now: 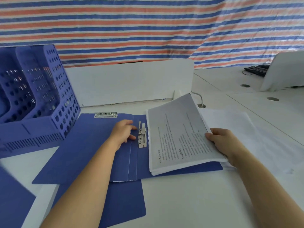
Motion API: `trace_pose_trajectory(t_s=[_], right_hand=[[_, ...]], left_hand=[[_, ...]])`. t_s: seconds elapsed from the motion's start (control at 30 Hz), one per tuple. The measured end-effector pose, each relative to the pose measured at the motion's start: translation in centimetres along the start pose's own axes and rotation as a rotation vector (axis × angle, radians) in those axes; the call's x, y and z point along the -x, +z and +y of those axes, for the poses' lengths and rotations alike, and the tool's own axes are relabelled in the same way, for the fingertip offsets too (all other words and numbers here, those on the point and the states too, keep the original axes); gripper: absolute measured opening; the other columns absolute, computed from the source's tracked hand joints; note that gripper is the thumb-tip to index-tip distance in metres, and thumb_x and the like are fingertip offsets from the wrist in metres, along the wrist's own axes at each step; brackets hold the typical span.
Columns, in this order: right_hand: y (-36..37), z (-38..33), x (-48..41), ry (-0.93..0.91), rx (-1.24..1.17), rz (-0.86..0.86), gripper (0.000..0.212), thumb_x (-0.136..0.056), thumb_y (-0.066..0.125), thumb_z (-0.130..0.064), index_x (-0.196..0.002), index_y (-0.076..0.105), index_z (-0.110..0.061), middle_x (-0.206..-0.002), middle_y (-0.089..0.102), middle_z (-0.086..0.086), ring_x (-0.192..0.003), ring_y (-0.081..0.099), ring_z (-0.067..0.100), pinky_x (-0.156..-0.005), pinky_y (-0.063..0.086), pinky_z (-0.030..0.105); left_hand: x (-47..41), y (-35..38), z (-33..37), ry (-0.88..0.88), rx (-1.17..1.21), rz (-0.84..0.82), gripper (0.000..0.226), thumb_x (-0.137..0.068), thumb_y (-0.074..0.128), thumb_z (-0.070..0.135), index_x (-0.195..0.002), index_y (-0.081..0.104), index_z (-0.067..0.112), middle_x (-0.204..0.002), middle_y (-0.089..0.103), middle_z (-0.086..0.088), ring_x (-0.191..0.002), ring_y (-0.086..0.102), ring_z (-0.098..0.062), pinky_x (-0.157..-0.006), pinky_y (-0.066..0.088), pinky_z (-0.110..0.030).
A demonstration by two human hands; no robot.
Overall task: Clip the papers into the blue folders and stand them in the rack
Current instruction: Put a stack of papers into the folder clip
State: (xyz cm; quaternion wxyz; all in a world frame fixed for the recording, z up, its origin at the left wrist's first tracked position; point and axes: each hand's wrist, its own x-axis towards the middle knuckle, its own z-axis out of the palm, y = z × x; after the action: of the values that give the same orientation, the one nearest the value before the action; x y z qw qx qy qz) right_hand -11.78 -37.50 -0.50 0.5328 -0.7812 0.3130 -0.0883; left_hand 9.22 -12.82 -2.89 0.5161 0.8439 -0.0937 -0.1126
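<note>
An open blue folder (79, 145) lies flat on the white desk. Its metal spring clip (142, 136) stands raised near the spine. My left hand (122, 133) rests on the folder, fingertips at the clip's lever. My right hand (221, 143) grips the right edge of a printed paper stack (174, 134), which lies tilted on the folder's right half, its left edge beside the clip. The blue perforated rack (37, 89) stands at the left, its slots showing no folders.
A second blue folder (121, 203) lies under the open one, toward me. Another blue sheet (11, 199) shows at the bottom left. Loose white papers (246, 129) lie to the right. A white divider (128, 83) stands behind the folder. A black keyboard (256, 69) sits at the far right.
</note>
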Motion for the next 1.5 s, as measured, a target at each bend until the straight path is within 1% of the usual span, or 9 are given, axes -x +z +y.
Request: trace_pose_trajectory(t_s=[0.1,0.2,0.43,0.63,0.83,1.07,1.23,1.43,1.5], right_hand=[[0.4,-0.2,0.2,0.012,-0.016,-0.014,0.021,-0.101,0.049,-0.018,-0.098,0.069,-0.011,-0.089,0.075,0.011,-0.078,0.073,0.027,-0.073,0.060,0.039],[0.3,-0.3,0.4,0.035,-0.051,-0.008,0.020,-0.101,0.050,-0.018,-0.096,0.068,-0.012,-0.088,0.075,0.011,-0.075,0.073,0.026,-0.065,0.060,0.036],[0.8,-0.6,0.8,0.037,-0.094,-0.028,0.020,-0.101,0.050,-0.020,-0.096,0.068,-0.014,-0.085,0.075,0.009,-0.066,0.073,0.020,-0.049,0.055,0.026],[1.7,-0.5,0.9,0.020,-0.039,-0.040,0.022,-0.102,0.048,-0.019,-0.095,0.068,-0.015,-0.087,0.074,0.007,-0.074,0.073,0.023,-0.057,0.057,0.030],[2.0,-0.1,0.5,0.040,0.022,-0.051,0.024,-0.102,0.047,-0.019,-0.100,0.068,-0.009,-0.094,0.074,0.012,-0.084,0.073,0.032,-0.081,0.059,0.050],[2.0,0.1,0.2,0.052,0.044,-0.054,0.025,-0.102,0.045,-0.019,-0.101,0.068,-0.011,-0.095,0.074,0.011,-0.084,0.073,0.032,-0.081,0.059,0.050],[2.0,0.0,0.2,0.049,0.054,-0.060,0.025,-0.102,0.044,-0.019,-0.103,0.068,-0.011,-0.096,0.074,0.011,-0.084,0.073,0.031,-0.080,0.060,0.048],[2.3,-0.3,0.3,0.009,0.105,-0.039,0.025,-0.102,0.043,-0.020,-0.102,0.067,-0.010,-0.097,0.072,0.010,-0.085,0.071,0.030,-0.080,0.060,0.045],[2.4,-0.3,0.2,0.006,0.117,-0.038,0.025,-0.102,0.043,-0.020,-0.103,0.067,-0.010,-0.098,0.071,0.009,-0.087,0.071,0.030,-0.082,0.059,0.045]], left_hand=[[0.1,-0.1,-0.2,0.026,0.013,0.001,0.041,-0.096,0.039,0.012,-0.134,0.050,0.016,-0.119,0.064,0.006,-0.053,0.053,-0.014,-0.044,0.034,-0.021],[-0.1,0.0,-0.3,0.051,0.011,-0.015,0.041,-0.097,0.038,0.011,-0.136,0.049,0.016,-0.128,0.060,0.007,-0.053,0.047,-0.012,-0.037,0.034,-0.011],[-0.5,-0.1,-0.9,0.069,-0.026,-0.051,0.043,-0.096,0.038,0.010,-0.136,0.050,0.018,-0.131,0.060,0.011,-0.052,0.044,-0.012,-0.036,0.032,-0.015],[-0.3,-0.1,-0.9,0.100,-0.004,-0.070,0.046,-0.094,0.037,0.004,-0.137,0.049,0.017,-0.134,0.058,0.009,-0.053,0.047,-0.007,-0.036,0.034,-0.013],[-0.3,-0.2,-0.9,0.104,-0.009,-0.078,0.045,-0.095,0.040,0.007,-0.136,0.050,0.018,-0.132,0.059,0.012,-0.047,0.043,-0.009,-0.039,0.035,-0.015],[-0.4,0.2,0.2,0.068,0.059,-0.086,0.036,-0.098,0.047,0.017,-0.133,0.053,0.017,-0.126,0.062,0.005,-0.050,0.044,-0.012,-0.044,0.038,-0.020],[0.0,0.2,0.4,0.063,0.184,-0.015,0.039,-0.094,0.057,0.022,-0.132,0.055,0.017,-0.120,0.064,0.000,-0.051,0.045,-0.012,-0.044,0.038,-0.021],[2.0,0.4,0.4,0.238,0.153,0.038,0.022,-0.094,0.060,0.019,-0.115,0.065,0.022,-0.107,0.067,0.006,-0.056,0.064,-0.013,-0.045,0.040,-0.011],[2.9,0.2,0.3,0.301,0.103,0.073,0.019,-0.094,0.060,0.019,-0.111,0.066,0.024,-0.103,0.068,0.010,-0.060,0.068,-0.012,-0.046,0.044,-0.014]])
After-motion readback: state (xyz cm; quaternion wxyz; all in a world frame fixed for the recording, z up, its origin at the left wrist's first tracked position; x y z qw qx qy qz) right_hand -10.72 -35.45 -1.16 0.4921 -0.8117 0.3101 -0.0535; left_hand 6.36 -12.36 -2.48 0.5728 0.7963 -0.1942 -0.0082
